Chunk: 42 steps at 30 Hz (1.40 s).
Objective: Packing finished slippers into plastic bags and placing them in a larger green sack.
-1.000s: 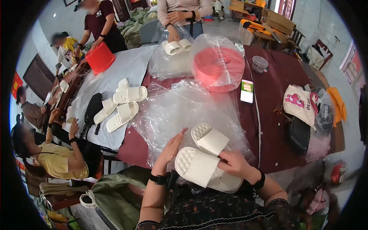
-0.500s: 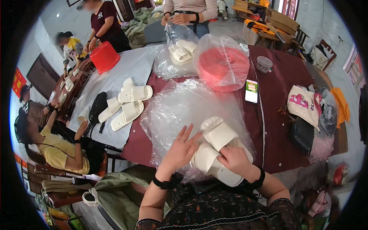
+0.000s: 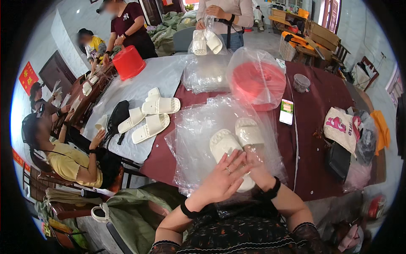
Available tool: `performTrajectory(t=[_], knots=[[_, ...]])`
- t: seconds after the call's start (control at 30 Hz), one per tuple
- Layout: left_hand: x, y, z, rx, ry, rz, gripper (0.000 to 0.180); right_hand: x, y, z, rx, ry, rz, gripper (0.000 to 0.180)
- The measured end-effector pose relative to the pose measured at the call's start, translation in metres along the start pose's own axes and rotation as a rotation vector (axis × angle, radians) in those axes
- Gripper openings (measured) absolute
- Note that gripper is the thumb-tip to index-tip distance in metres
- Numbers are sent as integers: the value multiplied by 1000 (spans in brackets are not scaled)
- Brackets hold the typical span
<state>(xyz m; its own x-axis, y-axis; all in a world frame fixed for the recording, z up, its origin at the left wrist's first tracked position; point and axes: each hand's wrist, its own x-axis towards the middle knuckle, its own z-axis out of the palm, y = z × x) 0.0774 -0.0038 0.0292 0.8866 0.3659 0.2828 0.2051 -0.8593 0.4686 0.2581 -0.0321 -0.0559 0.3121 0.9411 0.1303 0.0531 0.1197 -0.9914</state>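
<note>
A pair of white slippers point(image 3: 224, 144) lies in front of me, toes away, at the stack of clear plastic bags point(image 3: 194, 139). Clear film seems to cover part of the pair. My right hand point(image 3: 261, 174) is on the heel side of the slippers, gripping them; its fingertips are partly hidden by film and by my other hand. Stretched across the slippers is my left hand point(image 3: 222, 178), its fingers spread and a ring on one of them. It holds nothing.
Several loose white slippers point(image 3: 158, 106) lie left beside a black bag point(image 3: 115, 120). A bagged red tub point(image 3: 258, 82), a phone point(image 3: 286, 111) and a small jar point(image 3: 301, 83) stand beyond. Across the table a person holds bagged slippers point(image 3: 206, 42). A red bucket point(image 3: 128, 62) is far left.
The slippers have turned and shifted, toes now away from me, my right hand moving with them. My left hand has come right, over the pair. The person opposite has lifted the bagged slippers.
</note>
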Motion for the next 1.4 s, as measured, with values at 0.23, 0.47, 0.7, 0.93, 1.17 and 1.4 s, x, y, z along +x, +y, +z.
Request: performTrajectory(t=[0.23,0.47,0.7,0.93,1.17,1.4], knots=[[-12,15,-11,19,-22,22,57,92,-17,60,-763,-62,138,41],[-52,-2,-21,-263,137,-190,71,34,36,39,-599,-189,-466,64],[-98,-73,12,-400,522,-1022,51,-59,-76,-57,-149,-1149,131,37],[-92,-87,19,-442,199,-1084,43,-6,-68,-112,-340,-12,115,26],[-90,-87,19,-887,280,-1123,20,24,30,-127,-599,-137,235,36],[-90,-83,-12,-969,354,-1042,7,48,-26,-123,-214,-391,500,20]])
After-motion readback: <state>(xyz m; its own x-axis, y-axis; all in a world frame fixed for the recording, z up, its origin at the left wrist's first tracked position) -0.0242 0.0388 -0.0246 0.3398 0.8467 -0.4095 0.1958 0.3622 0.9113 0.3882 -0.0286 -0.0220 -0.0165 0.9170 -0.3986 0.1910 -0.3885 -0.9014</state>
